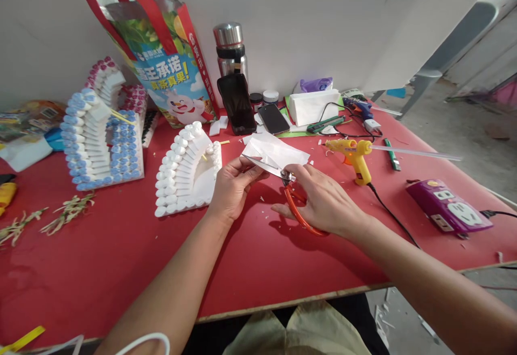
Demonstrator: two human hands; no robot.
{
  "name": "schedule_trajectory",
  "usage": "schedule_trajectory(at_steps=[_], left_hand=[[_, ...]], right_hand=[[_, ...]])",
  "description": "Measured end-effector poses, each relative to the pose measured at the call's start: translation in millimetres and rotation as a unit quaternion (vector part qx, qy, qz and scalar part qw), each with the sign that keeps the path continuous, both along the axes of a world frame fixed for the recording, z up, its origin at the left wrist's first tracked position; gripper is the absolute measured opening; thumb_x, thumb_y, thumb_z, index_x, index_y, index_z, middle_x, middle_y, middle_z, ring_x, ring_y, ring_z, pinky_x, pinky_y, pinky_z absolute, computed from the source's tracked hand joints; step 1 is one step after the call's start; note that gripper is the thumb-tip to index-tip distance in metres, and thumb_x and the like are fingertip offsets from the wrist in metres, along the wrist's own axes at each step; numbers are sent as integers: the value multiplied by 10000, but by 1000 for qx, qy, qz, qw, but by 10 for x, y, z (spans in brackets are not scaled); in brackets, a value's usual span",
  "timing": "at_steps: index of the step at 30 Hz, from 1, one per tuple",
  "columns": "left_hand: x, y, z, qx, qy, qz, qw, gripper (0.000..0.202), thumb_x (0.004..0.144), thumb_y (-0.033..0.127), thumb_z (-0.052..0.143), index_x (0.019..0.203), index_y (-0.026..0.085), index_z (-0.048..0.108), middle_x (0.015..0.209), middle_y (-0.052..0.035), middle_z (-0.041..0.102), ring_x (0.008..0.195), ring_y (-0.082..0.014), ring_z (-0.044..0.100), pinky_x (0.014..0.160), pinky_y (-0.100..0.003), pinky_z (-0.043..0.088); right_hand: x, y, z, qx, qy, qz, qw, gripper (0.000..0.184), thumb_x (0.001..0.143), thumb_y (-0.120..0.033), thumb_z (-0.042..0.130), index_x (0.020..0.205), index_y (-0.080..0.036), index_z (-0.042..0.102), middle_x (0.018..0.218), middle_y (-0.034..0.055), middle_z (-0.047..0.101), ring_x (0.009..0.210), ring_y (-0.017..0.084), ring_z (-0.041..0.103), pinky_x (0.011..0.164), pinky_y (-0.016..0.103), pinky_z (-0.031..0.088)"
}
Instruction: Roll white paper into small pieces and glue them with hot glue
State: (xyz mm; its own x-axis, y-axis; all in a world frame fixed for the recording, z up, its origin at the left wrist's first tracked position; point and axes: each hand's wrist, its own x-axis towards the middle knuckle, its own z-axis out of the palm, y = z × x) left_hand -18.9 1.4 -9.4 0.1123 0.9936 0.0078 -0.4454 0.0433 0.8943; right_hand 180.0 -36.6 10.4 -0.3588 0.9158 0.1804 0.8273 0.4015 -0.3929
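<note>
Your scissors (299, 212), orange handles, are out over the tabletop, in front of you, blades angled up-left across the near edge of the white sheet (283, 149). Can't tell if blades touch it. R hand (323, 199) has the scissors: fingers bent round the handles, index up by the pivot, thumb poking out L, apart from the rest. L hand (234, 185) is at the blades, thumb + fingertips drawn in close; can't tell if they're pinching a small pc, too fine to see. White scraps (262, 199) lie on the red table (283, 274) btwn your hands.

Just L of your L hand: white model (177, 180), rows of round white tips. Farther L, blue-and-white model (76, 145), w/ a big printed bag (173, 77) behind, upright. Dried stalks (68, 214) near the L side.

Behind the sheet: black phone (236, 104) propped upright in front of the steel flask (228, 35), 2nd phone (273, 119) flat, then tissue stack (313, 110).

To your R: yellow glue gun (359, 162), clear stick out its back; green cutter (391, 154) beyond; purple power strip (444, 207) nr the R edge.
</note>
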Motion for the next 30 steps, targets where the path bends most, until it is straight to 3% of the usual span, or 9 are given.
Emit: schedule_trajectory(at_steps=[5,12,25,30], left_hand=[[4,14,-44,-2,0,8,1000,135,734,159,810,852,150,744,854,-30,733,841,-153,691,861,-313,575],[15,-7,-36,31,39,17,999,148,743,191,813,870,164,743,865,-27,735,838,-159,685,878,-335,569],[40,-28,-3,22,41,22,999,169,696,212,844,832,161,757,831,-45,749,810,-184,703,865,-358,565],[26,-21,-43,17,42,15,999,160,721,199,832,846,162,738,842,-44,754,808,-175,711,847,-337,566]], right_hand=[[14,-5,-20,-10,-2,-6,1000,565,814,-613,624,1192,-210,508,1021,124,618,915,283,631,781,382,479],[-6,-11,-24,-12,-10,-26,1000,565,831,-642,593,1185,-208,522,951,97,608,756,241,608,639,318,425],[11,-23,-85,-6,80,-30,996,494,847,-605,626,1140,-207,598,904,101,654,756,237,632,654,298,431],[30,-26,-124,-8,97,-28,995,441,872,-576,613,1116,-209,605,865,71,648,673,189,587,632,277,418]])
